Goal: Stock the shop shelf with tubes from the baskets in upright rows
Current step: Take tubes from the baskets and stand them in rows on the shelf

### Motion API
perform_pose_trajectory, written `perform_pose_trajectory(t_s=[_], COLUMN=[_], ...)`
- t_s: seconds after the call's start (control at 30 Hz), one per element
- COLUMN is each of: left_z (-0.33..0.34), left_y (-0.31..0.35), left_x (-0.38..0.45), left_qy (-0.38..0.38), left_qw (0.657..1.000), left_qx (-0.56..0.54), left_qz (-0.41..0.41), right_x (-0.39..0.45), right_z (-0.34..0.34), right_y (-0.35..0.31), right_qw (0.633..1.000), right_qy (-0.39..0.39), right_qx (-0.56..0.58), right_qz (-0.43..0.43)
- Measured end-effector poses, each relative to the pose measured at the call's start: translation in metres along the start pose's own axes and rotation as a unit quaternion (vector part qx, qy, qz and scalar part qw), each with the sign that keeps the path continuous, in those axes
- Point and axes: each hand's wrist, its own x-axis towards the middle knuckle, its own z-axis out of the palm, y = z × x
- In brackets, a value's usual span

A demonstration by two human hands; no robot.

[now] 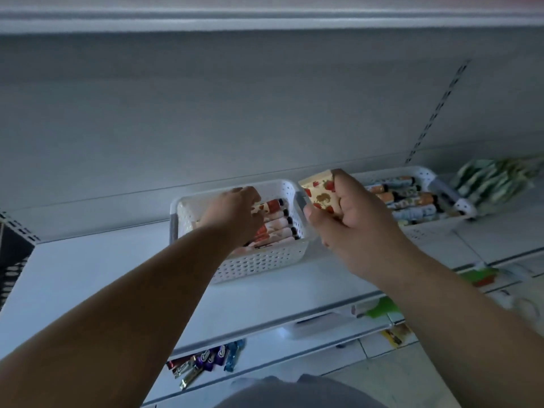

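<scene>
Two white perforated baskets stand on the white shelf (88, 275). The left basket (265, 263) holds several cream tubes with red strawberry print and black caps, lying flat. My left hand (235, 213) reaches into it, fingers closed on one tube (266, 207) at the top of the pile. My right hand (353, 225) hovers between the baskets and grips a bunch of the same strawberry tubes (319, 191), flat ends up. The right basket (424, 175) holds several tubes with orange and blue print (409, 201).
Green-and-white packets (494, 181) lie at the far right of the shelf. Below, a lower shelf carries chocolate bars (203, 363) and green price tags (379, 309). A dark rack (11, 254) stands at the left edge. The shelf's left half is bare.
</scene>
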Motion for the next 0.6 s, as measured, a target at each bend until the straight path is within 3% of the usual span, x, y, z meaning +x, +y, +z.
perform_pose_trajectory(t_s=[0.2, 0.37, 0.5, 0.6], left_z=[0.026, 0.027, 0.01, -0.01], left_y=[-0.012, -0.009, 0.002, 0.033], left_x=[0.019, 0.019, 0.014, -0.009], left_qy=[-0.072, -0.099, -0.06, 0.058], left_qw=[0.982, 0.969, 0.988, 0.995], left_qx=[0.173, 0.225, 0.136, -0.014], left_qz=[0.004, 0.024, -0.035, -0.08], right_x=[-0.011, -0.016, -0.025, -0.032], right_z=[-0.003, -0.013, -0.026, -0.041], right_y=[0.002, 0.007, 0.02, 0.038], right_qw=[0.999, 0.998, 0.996, 0.993], right_qy=[0.027, 0.016, -0.008, 0.003], right_qx=[0.034, 0.054, 0.093, 0.118], right_qz=[-0.002, -0.004, 0.005, 0.001])
